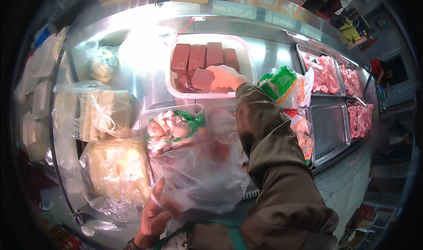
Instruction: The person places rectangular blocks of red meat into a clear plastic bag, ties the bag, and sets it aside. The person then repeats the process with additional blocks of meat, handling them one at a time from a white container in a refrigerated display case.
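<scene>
In the white plastic tub (252, 65) at the back lie several dark red-brown blocks (197, 56), which look like congealed blood. My right hand (224, 77) reaches in and grips one block (202, 80) at the front of the tub; the hand looks pale, perhaps gloved. Near the case's front edge, my left hand (158, 210) holds the rim of a clear plastic bag (198, 174), its thumb up along the film. Something reddish shows through the bag, blurred. Behind the bag stands a clear tray of raw meat pieces (168, 127) with green film.
Bagged pale blocks or sheets (114, 170) lie at the left. Right of my sleeve are green and orange packages (281, 84), metal trays of raw meat (322, 73) and a bare metal tray (330, 131). The glass and metal case edge runs behind the tub.
</scene>
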Demonstrator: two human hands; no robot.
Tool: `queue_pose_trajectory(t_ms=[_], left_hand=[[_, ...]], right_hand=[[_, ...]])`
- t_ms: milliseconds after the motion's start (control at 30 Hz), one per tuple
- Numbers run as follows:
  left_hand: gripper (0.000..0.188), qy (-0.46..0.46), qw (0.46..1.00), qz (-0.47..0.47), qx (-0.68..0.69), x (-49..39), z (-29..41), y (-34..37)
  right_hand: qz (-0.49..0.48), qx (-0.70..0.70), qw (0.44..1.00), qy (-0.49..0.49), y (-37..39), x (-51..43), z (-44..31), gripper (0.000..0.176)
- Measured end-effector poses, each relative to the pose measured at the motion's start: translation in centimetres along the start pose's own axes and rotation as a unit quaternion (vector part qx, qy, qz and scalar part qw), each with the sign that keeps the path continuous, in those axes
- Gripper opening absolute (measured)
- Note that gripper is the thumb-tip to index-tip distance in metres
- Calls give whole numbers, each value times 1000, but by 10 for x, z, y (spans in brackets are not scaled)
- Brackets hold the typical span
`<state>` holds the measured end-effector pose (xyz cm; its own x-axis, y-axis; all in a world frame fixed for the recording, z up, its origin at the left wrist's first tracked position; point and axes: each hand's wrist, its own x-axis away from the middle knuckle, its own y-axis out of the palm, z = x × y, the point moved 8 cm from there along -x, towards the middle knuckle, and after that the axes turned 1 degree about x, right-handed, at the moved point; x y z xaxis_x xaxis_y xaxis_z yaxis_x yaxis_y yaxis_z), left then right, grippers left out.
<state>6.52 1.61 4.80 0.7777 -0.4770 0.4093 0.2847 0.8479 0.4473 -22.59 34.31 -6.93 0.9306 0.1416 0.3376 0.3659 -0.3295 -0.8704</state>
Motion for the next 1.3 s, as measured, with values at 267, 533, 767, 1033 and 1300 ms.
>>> queue_pose_trajectory(t_ms=[267, 533, 767, 1033, 1300], left_hand=[[80, 0, 1000, 3, 22, -7, -9, -3], [84, 2, 999, -19, 42, -9, -14, -3], [79, -3, 999, 2, 32, -9, -18, -5], [79, -20, 1000, 13, 20, -8, -18, -4], [87, -22, 999, -21, 14, -4, -14, 0]], right_hand=[[24, 46, 998, -43, 18, -7, -2, 67], [43, 81, 995, -28, 25, -7, -1, 69], [65, 90, 994, -23, 29, -5, -3, 67], [78, 99, 992, -7, 29, -3, -8, 74], [100, 96, 990, 1, 26, 7, -9, 75]])
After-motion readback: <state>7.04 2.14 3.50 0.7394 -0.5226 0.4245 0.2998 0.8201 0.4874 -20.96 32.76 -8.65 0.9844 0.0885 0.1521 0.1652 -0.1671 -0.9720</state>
